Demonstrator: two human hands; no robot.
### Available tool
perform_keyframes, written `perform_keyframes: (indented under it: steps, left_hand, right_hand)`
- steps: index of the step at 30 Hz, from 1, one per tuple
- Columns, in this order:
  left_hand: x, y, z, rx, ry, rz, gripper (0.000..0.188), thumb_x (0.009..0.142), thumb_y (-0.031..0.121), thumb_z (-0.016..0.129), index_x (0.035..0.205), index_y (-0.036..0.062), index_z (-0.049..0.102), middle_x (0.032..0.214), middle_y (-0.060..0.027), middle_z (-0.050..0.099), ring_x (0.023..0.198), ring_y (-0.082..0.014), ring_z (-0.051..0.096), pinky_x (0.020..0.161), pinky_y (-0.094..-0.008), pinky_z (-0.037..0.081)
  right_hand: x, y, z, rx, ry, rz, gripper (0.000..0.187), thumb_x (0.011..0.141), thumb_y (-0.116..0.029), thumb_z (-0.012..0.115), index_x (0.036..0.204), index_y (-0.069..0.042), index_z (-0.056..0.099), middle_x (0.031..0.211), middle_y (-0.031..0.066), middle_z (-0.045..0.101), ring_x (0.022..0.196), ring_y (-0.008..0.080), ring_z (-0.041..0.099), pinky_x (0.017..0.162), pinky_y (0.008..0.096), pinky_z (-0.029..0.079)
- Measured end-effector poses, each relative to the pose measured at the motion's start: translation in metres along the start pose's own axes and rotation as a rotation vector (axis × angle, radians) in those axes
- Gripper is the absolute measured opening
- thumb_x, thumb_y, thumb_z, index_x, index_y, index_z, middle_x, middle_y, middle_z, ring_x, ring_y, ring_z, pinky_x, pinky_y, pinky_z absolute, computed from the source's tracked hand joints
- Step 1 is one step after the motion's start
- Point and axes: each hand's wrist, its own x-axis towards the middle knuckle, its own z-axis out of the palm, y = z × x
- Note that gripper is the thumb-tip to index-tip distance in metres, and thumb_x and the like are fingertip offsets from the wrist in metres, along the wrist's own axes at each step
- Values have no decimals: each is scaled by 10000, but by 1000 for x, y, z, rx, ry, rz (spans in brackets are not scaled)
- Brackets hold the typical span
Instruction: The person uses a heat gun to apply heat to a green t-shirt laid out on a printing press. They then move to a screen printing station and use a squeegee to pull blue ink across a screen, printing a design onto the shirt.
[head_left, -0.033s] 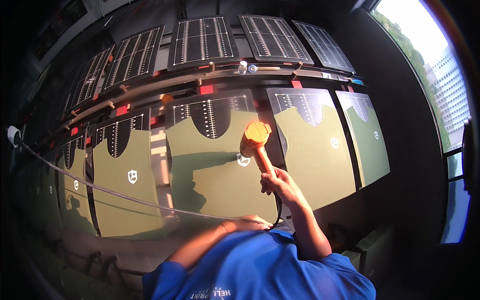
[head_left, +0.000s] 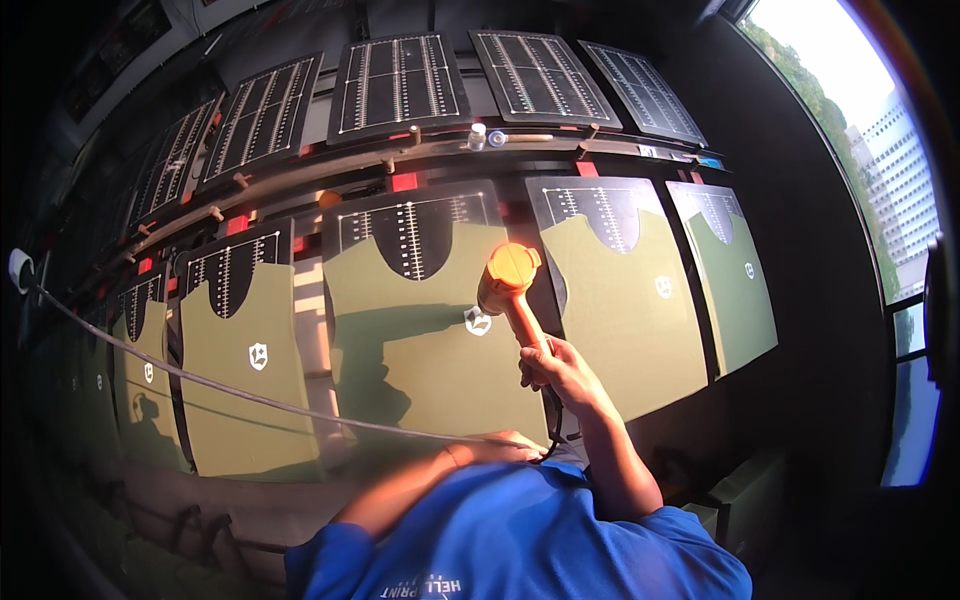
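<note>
My right hand (head_left: 560,375) is wrapped round the handle of an orange hair dryer (head_left: 514,268). The dryer hangs over an olive-green fabric panel (head_left: 420,380) laid flat on a black board, its front end beside a white shield-shaped print (head_left: 478,321) and apart from the cloth. From the handle's base a black cord drops toward my waist. There my left hand (head_left: 510,443) is closed on the grey cable (head_left: 250,403), which stretches in from the far left; its fingertips are partly hidden.
More olive panels with white shield prints lie on boards to the left (head_left: 240,370) and right (head_left: 640,320). Behind them runs a rail (head_left: 350,168) with pegs, a small white-capped bottle (head_left: 477,137) and a tape roll (head_left: 497,139). Ruled black boards (head_left: 400,90) stand beyond.
The boards and panels sit slightly farther left in view. The dryer is now a little to the right relative to the shield print, which shows more fully. My grips look the same.
</note>
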Motion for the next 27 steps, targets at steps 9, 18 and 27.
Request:
perform_keyframes:
  steps: [9,18,27]
  left_hand:
    - [195,58,39,-108,16,-8,550,984,461,456,1311,39,586,1303,-137,609,1258,-274,518,1095,-339,330]
    - [312,86,69,-44,291,-222,455,1005,446,464,1235,100,648,1277,-81,635,1211,-227,560,1034,-327,406]
    - [298,124,58,-258,406,-393,425,1003,414,488,1228,93,654,1302,-74,611,1265,-212,510,1076,-322,380]
  right_hand:
    - [-49,-7,-230,18,73,-38,337,905,-347,655,1014,-50,539,737,22,572,649,127,585,612,270,462]
    - [-67,-33,-385,31,90,-52,257,941,-300,599,884,-60,524,705,10,543,648,114,556,615,269,442]
    - [-57,-37,-402,11,50,-15,289,925,-339,632,850,-94,498,690,2,539,599,107,542,600,257,444]
